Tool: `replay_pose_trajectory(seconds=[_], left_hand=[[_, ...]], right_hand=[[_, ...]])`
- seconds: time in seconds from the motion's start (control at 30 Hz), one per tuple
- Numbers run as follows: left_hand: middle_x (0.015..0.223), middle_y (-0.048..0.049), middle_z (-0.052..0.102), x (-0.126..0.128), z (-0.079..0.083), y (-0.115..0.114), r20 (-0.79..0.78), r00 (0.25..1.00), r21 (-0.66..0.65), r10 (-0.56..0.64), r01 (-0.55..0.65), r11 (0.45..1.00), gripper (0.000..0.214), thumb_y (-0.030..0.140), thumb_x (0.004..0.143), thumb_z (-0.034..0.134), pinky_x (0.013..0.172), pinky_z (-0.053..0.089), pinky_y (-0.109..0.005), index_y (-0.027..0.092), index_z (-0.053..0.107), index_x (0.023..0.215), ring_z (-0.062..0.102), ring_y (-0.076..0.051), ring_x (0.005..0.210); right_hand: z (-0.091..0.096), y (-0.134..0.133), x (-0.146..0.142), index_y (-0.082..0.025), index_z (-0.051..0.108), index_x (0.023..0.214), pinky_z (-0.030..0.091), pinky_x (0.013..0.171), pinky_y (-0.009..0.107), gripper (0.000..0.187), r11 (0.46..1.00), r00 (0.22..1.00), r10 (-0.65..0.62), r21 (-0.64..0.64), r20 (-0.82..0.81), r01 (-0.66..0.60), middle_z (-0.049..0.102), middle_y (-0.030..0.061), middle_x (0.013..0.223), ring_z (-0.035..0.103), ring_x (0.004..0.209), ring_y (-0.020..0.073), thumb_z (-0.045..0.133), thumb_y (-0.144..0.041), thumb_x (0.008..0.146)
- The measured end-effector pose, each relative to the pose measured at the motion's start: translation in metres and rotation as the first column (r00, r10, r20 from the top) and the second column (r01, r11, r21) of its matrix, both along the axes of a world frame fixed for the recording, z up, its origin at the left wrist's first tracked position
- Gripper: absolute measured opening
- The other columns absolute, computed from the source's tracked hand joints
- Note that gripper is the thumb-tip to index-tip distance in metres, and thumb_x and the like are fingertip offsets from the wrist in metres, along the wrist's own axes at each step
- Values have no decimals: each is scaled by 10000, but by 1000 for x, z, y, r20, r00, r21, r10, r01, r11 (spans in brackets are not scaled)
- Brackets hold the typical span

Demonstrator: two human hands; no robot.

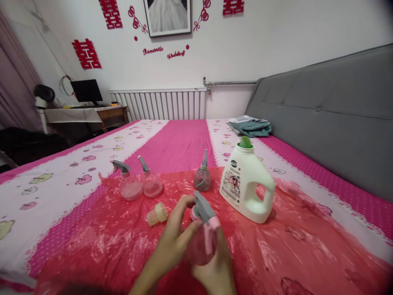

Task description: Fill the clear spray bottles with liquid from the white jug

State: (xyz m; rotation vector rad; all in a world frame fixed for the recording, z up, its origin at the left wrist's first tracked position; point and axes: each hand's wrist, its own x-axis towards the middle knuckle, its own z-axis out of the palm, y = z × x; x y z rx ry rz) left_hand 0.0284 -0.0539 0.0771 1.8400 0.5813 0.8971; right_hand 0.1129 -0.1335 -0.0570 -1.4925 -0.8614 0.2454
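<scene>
My right hand [216, 268] is wrapped round the body of a small pink spray bottle [204, 241], low in the middle of the view. My left hand [178, 233] pinches the grey trigger head [203, 208] on top of that bottle. A white detergent jug [247, 184] with an open green spout stands just to the right. Its yellowish cap [157, 214] lies on its side left of my hands. Three more small spray bottles stand further back: two pink ones [131, 182] [151, 180] on the left and a greyish one [202, 174] in the middle.
Everything sits on a crinkled red plastic sheet [123, 246] spread over a pink and white bedspread [181, 139]. A grey padded headboard [331, 119] rises on the right. Folded teal clothes [252, 128] lie at the far end. A radiator and a desk with a monitor stand beyond.
</scene>
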Motion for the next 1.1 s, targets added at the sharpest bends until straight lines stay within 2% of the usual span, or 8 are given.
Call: replay_pose_trajectory(seconds=[0.17,0.3,0.47,0.57,0.8,0.97,1.03,1.1], left_hand=[[1079,-55,717,12,13,2,74,983,35,165,-168,985,250,470,996,669,1073,505,-415,256,696,1122,653,-276,1105],[1098,-74,764,14,18,13,216,939,-165,269,-237,958,461,622,932,730,1066,516,-395,237,740,1185,666,-304,1205],[979,-40,742,14,29,29,351,852,-450,388,-210,868,548,610,739,930,901,549,-311,215,781,1087,685,-225,1007],[967,-15,720,13,38,37,456,773,-531,441,-161,832,626,558,577,1035,853,526,-250,201,805,1037,644,-150,909],[899,-2,684,1,59,54,536,716,-540,447,-116,833,596,444,545,1073,729,538,-225,167,817,1007,603,-114,794],[911,4,678,-12,58,73,543,688,-577,482,-112,809,648,470,464,1092,718,546,-211,180,810,971,610,-112,794],[932,0,673,-17,54,84,535,699,-536,475,-153,830,645,481,482,1081,724,528,-205,188,798,981,604,-113,806],[958,-14,670,-20,50,95,480,770,-366,420,-259,894,592,585,632,991,743,514,-226,208,773,1032,605,-132,829]], right_hand=[[6,0,-3,-249,558,1392,625,944,483,841,1000,1000,-15,-8,-11,15,728,115,1255,736,1146,370,829,-307,597],[9,-3,-3,-256,555,1414,580,1047,512,917,997,998,-60,-45,-28,59,706,112,1325,701,1228,379,843,-233,543],[10,-4,-1,-270,568,1392,553,1091,499,910,996,997,-57,-76,-42,54,701,85,1348,684,1265,364,844,-190,529],[9,-4,1,-263,563,1396,556,1086,485,898,992,997,-73,-105,-33,69,712,78,1330,695,1248,349,837,-189,544],[5,-3,3,-237,566,1393,552,1094,494,878,988,994,-106,-114,7,106,707,111,1349,687,1268,369,839,-236,558],[0,-5,9,-233,561,1395,551,1079,514,865,989,992,-128,-77,-20,126,710,129,1351,693,1252,378,849,-315,583],[1,-8,13,-230,566,1389,545,1078,515,852,991,992,-126,-59,-33,123,708,134,1357,687,1260,377,844,-338,591],[2,-11,17,-230,575,1377,527,1096,523,831,991,991,-129,-51,-40,127,707,132,1358,679,1268,379,836,-357,598]])
